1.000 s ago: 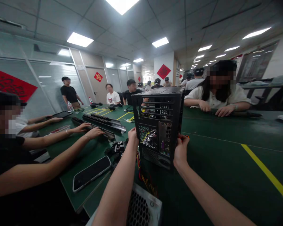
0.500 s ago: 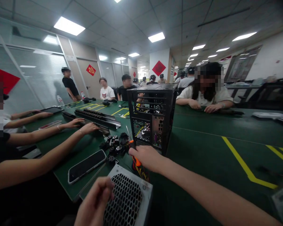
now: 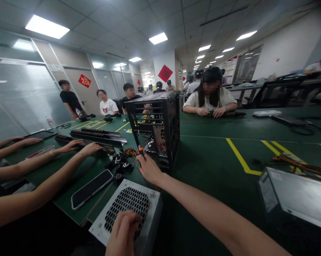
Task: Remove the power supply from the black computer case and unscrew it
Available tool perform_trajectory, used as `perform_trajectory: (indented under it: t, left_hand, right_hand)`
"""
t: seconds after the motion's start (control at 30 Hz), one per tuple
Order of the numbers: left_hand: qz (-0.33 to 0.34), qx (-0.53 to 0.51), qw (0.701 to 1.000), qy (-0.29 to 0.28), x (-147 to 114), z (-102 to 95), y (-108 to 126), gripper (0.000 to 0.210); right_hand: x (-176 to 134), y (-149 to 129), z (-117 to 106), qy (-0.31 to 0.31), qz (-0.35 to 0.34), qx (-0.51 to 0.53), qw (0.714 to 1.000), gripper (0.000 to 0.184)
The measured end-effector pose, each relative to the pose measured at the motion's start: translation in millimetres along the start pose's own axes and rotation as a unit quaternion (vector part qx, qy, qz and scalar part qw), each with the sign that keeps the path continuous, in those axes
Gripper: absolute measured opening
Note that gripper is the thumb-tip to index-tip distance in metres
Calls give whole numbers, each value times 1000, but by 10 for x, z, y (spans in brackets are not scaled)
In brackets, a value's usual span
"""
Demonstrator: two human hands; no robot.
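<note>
My right hand (image 3: 149, 170) grips an orange-and-black screwdriver (image 3: 141, 149); my left hand (image 3: 124, 231) curls over the bottom-centre power supply (image 3: 130, 203), grip unclear. That unit sits outside the computer case (image 3: 153, 126), mid-frame.

So, with the near power supply (image 3: 130, 202) as the clock's centre: PC case (image 3: 149, 106) stands around 12 on the same table (image 3: 210, 156). Parts pile (image 3: 119, 163) sits at 11, rails (image 3: 99, 135) further out that way. Phone (image 3: 92, 189) is at 10, pretty close by. Second power supply (image 3: 304, 199) is way over at 3, cables (image 3: 299, 164) lying just behind it.
</note>
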State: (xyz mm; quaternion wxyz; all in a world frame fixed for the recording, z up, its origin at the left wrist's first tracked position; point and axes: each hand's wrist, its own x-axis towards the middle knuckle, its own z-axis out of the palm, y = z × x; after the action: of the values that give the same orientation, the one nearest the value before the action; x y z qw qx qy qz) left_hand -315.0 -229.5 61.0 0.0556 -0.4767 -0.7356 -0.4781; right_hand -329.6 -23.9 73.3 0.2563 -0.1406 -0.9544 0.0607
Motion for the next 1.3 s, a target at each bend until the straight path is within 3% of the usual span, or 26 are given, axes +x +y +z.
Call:
perform_trajectory:
  t: [0.07,0.2,0.27,0.47,0.57,0.7,0.87,0.97,1.1,1.2,1.3]
  left_hand:
    - [0,9,1000,-21,5,-28,-12,17]
    - [6,60,996,-71,89,-42,-25,16]
    - [2,80,995,-65,167,-7,-39,17]
    - [-6,112,992,-63,375,142,-141,21]
    - [-9,117,991,-63,382,166,-168,22]
    - [-8,120,992,-44,346,173,-151,20]
    - [-7,113,993,-34,335,170,-137,21]
    - [-15,108,993,-32,330,161,-144,22]
    - [-19,112,993,-37,322,172,-167,23]
    - [-21,120,992,-35,328,179,-191,24]
    - [-12,130,991,-34,336,139,-192,23]
  right_hand:
    - [-109,94,-110,74,-49,41,995,23]
    - [-277,334,-354,125,-101,25,987,14]
    - [-293,444,-498,103,-136,-35,985,17]
    - [-223,565,-800,60,-106,-235,964,21]
    - [-287,598,-872,49,-108,-253,960,22]
    - [-575,690,-1049,-14,-173,-230,958,25]
    - [-984,687,-1296,-132,-59,-227,963,19]
    - [-1081,639,-1215,-161,-72,-223,959,19]
    - [-1020,670,-781,-187,-85,-137,969,17]
    - [-905,768,-439,-199,-77,-99,972,27]
    - [-813,878,-271,-198,-89,-90,972,30]
